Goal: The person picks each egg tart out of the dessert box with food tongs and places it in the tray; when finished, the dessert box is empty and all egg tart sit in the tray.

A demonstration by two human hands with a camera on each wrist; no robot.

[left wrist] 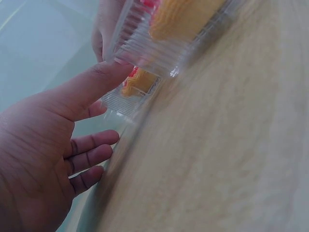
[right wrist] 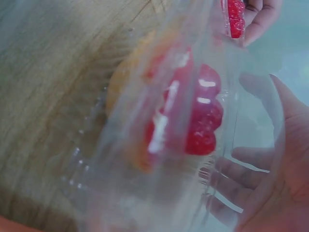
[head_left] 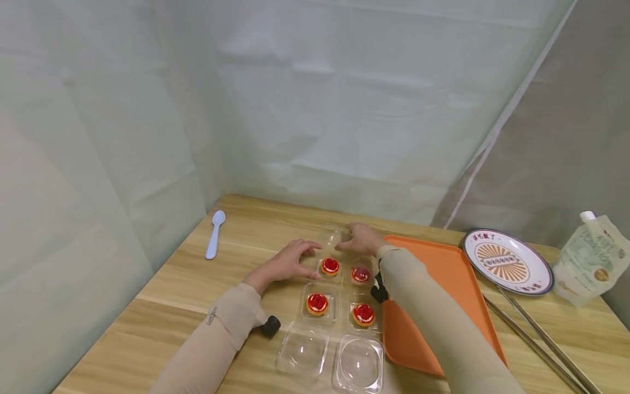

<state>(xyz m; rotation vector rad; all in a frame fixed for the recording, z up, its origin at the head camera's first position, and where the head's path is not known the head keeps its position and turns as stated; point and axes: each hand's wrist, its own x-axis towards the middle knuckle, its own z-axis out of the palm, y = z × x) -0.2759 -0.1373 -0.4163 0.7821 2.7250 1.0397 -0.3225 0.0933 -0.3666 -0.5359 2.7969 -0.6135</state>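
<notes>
My left hand (head_left: 290,262), fingers spread, reaches to the left side of a clear plastic box holding a red-topped tart (head_left: 330,266). In the left wrist view its thumb (left wrist: 104,77) lies at the ribbed box wall, other fingers loosely bent. My right hand (head_left: 363,239) is at the right of that box's raised clear lid (head_left: 333,236), thumb and fingers apart. The right wrist view shows a second tart (right wrist: 205,116) close up behind clear plastic, the right fingers (right wrist: 236,183) beyond it. Nearer stand two more boxed tarts, the left tart (head_left: 317,304) and right tart (head_left: 363,315).
Two clear lids, left lid (head_left: 303,347) and right lid (head_left: 359,364), lie toward the near edge. An orange tray (head_left: 448,273) sits under the right forearm. Beyond it are a patterned plate (head_left: 507,262), a spouted pouch (head_left: 590,262) and metal rods (head_left: 541,339). A blue spoon (head_left: 214,235) lies left.
</notes>
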